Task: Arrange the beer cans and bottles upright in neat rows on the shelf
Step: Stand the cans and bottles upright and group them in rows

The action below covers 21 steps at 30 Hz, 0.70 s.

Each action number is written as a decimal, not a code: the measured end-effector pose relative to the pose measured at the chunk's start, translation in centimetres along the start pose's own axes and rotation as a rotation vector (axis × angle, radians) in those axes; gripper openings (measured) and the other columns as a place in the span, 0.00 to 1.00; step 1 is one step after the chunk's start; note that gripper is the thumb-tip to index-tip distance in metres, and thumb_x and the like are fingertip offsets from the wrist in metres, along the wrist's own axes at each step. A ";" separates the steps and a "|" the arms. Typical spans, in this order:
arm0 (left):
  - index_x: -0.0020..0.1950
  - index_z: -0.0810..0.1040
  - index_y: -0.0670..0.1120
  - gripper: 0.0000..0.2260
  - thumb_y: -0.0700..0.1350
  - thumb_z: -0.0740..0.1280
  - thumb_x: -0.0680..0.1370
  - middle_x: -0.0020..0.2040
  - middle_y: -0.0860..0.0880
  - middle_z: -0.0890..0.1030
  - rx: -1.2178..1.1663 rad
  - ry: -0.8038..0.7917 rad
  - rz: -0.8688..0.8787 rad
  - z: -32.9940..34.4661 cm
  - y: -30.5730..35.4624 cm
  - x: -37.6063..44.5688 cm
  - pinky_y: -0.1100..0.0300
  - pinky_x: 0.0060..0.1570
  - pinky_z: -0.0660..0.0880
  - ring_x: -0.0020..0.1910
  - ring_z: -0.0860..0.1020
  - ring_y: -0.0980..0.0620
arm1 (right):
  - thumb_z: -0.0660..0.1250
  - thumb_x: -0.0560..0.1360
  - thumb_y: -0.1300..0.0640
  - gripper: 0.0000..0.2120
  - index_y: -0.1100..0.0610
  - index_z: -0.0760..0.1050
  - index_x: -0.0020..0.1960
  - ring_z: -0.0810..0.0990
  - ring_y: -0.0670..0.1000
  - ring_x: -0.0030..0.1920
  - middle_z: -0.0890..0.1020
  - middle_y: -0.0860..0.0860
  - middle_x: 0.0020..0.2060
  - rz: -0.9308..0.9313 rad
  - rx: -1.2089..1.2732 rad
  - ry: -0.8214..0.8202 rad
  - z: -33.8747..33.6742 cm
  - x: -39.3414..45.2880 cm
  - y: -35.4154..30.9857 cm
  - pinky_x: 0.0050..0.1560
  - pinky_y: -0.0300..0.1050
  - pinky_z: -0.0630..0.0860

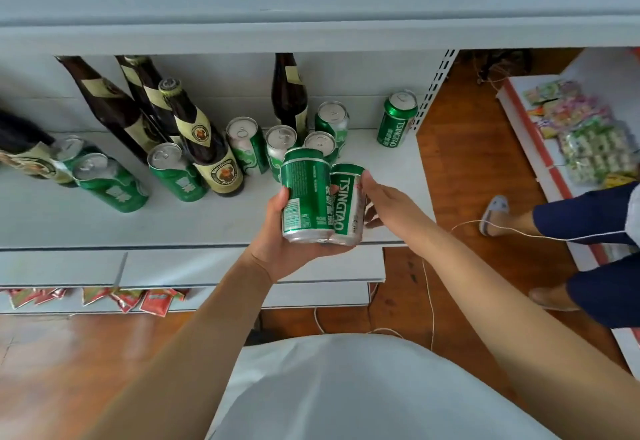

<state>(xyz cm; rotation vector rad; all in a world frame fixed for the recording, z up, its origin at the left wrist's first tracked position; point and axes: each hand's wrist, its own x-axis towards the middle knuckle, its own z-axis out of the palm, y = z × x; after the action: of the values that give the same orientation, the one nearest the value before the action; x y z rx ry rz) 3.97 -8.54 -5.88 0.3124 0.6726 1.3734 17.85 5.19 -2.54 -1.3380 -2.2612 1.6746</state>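
Observation:
Two green beer cans are held side by side above the front of the white shelf (207, 221). My left hand (277, 252) cups the left can (304, 197) from below. My right hand (388, 204) grips the right can (348, 207), marked TSINGTAO. Behind them stand several green cans (246, 145), upright and loosely grouped, among brown bottles (204, 148). One more brown bottle (289, 93) stands at the back. A lone can (396, 119) stands at the shelf's right end. At the far left lies a tilted bottle (27, 159).
An upper shelf board (311, 37) overhangs the bottles. Red snack packets (152, 301) hang on the shelf below. To the right another person's legs (588, 218) and sandalled foot (495, 214) stand on the wooden floor, beside a rack of sweets (588, 141). A white cord (429, 294) trails there.

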 end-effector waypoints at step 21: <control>0.76 0.62 0.45 0.43 0.61 0.74 0.68 0.76 0.38 0.61 -0.063 0.061 0.103 -2.6 1.2 -5.6 0.23 0.68 0.49 0.76 0.53 0.30 | 0.74 0.71 0.46 0.21 0.48 0.73 0.61 0.79 0.48 0.58 0.80 0.47 0.56 -0.127 0.539 0.381 -4.8 8.1 0.1 0.60 0.48 0.77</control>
<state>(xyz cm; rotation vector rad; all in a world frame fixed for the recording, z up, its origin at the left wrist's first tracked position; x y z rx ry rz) 1.16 -14.14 -5.77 0.2591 0.6696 1.5037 15.10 14.00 -4.20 -1.2161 -1.5095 1.6454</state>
